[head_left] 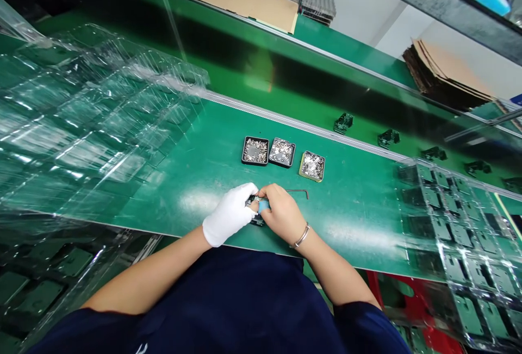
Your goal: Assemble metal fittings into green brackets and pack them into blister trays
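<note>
My left hand (229, 213), in a white glove, is closed around a small dark part (256, 222) near the front of the green table. My right hand (284, 211) is bare, with something blue around a fingertip and a metal bracelet on the wrist. Its fingers press together at the same part, against the left fingertips. Most of the part is hidden by the fingers. Just beyond my right hand lies an L-shaped hex key (304, 192). Farther back sit three small square trays of shiny metal pieces: a left tray (243, 159), a middle tray (290, 161) and a right tray (302, 173).
Clear plastic blister trays (101, 104) cover the left side. More blister trays (459, 234) stand at the right. Beyond a metal rail (281, 121), several dark parts (343, 123) rest on a green belt. Cardboard sheets (444, 79) are stacked at the back right.
</note>
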`<state>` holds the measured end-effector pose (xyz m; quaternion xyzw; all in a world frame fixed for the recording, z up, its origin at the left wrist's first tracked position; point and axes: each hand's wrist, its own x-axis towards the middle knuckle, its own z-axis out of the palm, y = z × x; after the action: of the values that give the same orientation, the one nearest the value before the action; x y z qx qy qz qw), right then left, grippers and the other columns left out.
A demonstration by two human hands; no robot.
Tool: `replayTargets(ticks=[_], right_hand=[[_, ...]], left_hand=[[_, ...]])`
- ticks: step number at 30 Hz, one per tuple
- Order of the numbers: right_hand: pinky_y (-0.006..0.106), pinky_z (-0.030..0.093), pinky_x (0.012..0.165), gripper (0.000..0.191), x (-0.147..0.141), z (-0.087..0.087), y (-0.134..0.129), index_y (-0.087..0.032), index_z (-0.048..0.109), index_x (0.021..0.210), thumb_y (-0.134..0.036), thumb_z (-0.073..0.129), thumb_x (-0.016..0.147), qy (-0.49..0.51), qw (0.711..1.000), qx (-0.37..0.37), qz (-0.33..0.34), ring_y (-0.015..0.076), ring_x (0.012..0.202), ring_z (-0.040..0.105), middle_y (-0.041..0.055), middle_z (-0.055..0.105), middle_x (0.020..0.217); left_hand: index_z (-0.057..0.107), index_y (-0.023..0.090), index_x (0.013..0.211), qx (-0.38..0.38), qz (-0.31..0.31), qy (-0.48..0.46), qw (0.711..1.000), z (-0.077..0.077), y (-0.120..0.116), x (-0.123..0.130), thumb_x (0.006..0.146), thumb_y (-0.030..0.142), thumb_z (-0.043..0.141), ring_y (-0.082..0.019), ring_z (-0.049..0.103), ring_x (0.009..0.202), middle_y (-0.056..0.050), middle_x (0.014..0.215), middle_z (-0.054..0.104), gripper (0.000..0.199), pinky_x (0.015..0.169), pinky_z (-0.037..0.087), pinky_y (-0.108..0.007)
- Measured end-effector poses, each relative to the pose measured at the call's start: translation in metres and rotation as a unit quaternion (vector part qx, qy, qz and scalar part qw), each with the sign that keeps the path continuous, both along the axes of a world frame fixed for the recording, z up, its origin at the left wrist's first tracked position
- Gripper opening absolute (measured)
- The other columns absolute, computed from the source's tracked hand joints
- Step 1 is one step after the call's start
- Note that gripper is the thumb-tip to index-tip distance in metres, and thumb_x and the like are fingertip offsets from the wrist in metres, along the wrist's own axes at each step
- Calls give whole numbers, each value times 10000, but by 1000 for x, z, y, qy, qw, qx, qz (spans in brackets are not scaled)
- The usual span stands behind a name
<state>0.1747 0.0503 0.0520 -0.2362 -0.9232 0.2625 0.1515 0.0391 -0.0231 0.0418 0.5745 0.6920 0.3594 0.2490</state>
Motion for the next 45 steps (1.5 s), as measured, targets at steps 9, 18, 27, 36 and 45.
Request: replayTargets(ticks=[9, 18, 27, 36, 45], right_hand=[[375, 413, 914, 178, -9, 17, 81, -188, 617, 919, -125, 457, 873, -88, 995, 55, -12, 199, 912, 589, 55, 675, 954], [382, 344, 938, 221, -38, -3, 154, -188, 651, 803, -16, 522, 752, -210, 972, 104, 33, 216, 927, 562, 70, 657, 916], [309, 416, 846, 147, -14, 16, 121, -172, 565, 854, -121, 427, 860, -95, 994, 57, 5, 171, 875, 565, 51, 637, 902], [320, 413, 862, 154, -9, 12, 120, -161, 606, 901, -117, 462, 867, -110, 989, 90, -33, 192, 910, 575, 72, 654, 942], [335, 357, 874, 217, -40, -5, 147, -158, 670, 877, -49, 498, 802, -220, 965, 145, 6, 221, 920, 578, 97, 673, 971]], left_hand=[[548, 174, 1051, 22, 14, -112, 993, -7, -5, -13, 827, 304, 479, -215, 606, 1034, -83, 1085, 642, 269, 921, 472, -385], [579, 186, 1006, 23, 51, -133, 989, -23, -2, -23, 810, 302, 496, -218, 639, 1018, -71, 1060, 674, 243, 919, 505, -397], [577, 189, 985, 85, 80, -80, 990, -11, -2, -24, 826, 254, 480, -191, 643, 958, -57, 1004, 674, 197, 884, 519, -358], [598, 184, 951, 134, 35, 21, 990, 3, 13, -21, 854, 248, 483, -185, 639, 901, -54, 968, 667, 164, 841, 518, -342], [606, 182, 910, 115, 49, 10, 992, -12, 18, -28, 858, 280, 472, -171, 648, 827, -44, 917, 677, 174, 789, 528, -307]])
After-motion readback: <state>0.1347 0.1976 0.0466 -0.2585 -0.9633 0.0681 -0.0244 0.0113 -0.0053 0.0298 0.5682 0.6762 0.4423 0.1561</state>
